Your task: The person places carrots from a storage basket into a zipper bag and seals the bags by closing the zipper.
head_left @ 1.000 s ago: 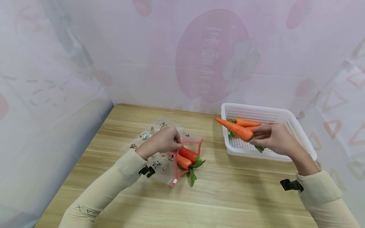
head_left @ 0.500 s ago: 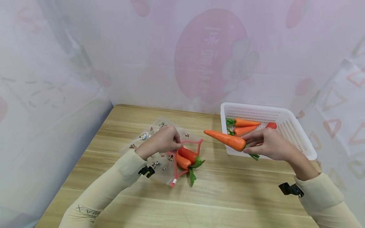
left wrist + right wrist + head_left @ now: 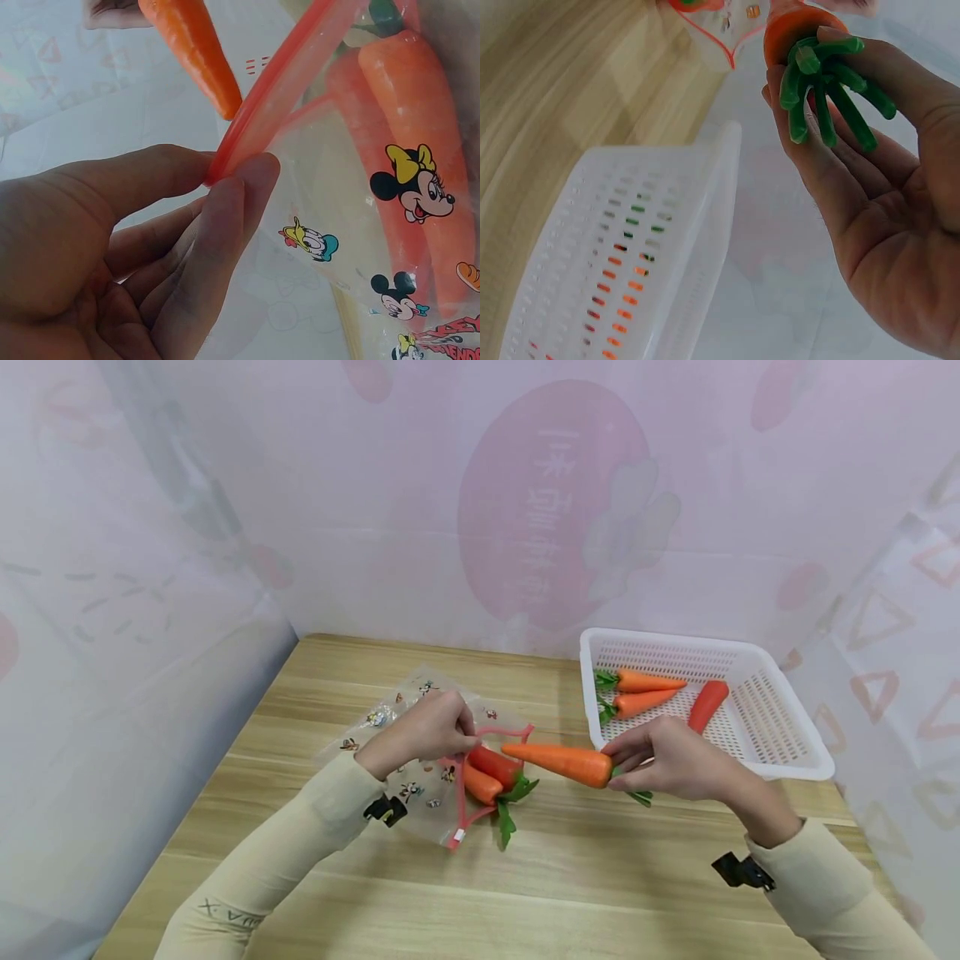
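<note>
My left hand [image 3: 431, 727] pinches the red-edged mouth of a clear zip bag [image 3: 408, 789] printed with cartoon figures; in the left wrist view thumb and fingers meet on the red strip [image 3: 262, 97]. Inside the bag lie a carrot [image 3: 482, 783] and a red pepper [image 3: 497, 765], their green ends poking out of the opening. Between the thumb and fingers of my right hand [image 3: 675, 760] is another carrot [image 3: 562, 762], held near its green-stemmed end. Its tip points left, close over the bag's mouth. The right wrist view shows the green stems [image 3: 829, 82] beside the thumb.
A white perforated basket [image 3: 795, 752] stands at the back right, behind my right hand. Two carrots [image 3: 648, 682] and a red pepper [image 3: 708, 703] lie in it. Patterned sheets [image 3: 375, 543] enclose the wooden table [image 3: 420, 910] at the back and sides.
My right hand has carried its carrot left and toward me, from over the basket to the bag's mouth. The red pepper in the basket has come into sight. My left hand has stayed put.
</note>
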Available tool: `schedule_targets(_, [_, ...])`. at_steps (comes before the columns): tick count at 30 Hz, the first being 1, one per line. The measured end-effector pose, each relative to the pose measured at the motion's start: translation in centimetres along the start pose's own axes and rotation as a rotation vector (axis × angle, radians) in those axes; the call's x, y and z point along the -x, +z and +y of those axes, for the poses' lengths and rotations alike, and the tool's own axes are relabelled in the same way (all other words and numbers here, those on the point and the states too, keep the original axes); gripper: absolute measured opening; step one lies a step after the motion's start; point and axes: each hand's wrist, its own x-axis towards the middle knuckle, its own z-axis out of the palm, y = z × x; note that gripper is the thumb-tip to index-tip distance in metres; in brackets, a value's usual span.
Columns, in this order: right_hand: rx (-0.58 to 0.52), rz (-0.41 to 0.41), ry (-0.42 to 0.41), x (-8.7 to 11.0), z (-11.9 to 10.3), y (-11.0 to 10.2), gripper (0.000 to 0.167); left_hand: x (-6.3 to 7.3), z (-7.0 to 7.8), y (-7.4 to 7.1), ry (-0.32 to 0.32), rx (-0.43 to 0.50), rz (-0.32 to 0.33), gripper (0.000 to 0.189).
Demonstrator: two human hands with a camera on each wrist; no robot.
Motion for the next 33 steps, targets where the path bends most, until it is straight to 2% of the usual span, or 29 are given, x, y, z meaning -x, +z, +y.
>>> schedule_targets(10, [0.022, -0.017, -0.007, -2.1, -0.3, 2.5, 0.038, -0.1, -0.1, 0.2, 0.000, 0.003, 0.000, 0.016])
schedule_targets(20, [0.002, 0.011, 0.009, -4.7, -0.9, 5.2, 0.039, 0.0, -0.1, 0.2, 0.002, 0.001, 0.009, 0.016])
schedule_targets(33, [0.005, 0.122, 0.013, -7.2, -1.1, 8.2, 0.037, -0.1, 0.0, 0.2, 0.011, -0.039, 0.019, 0.017])
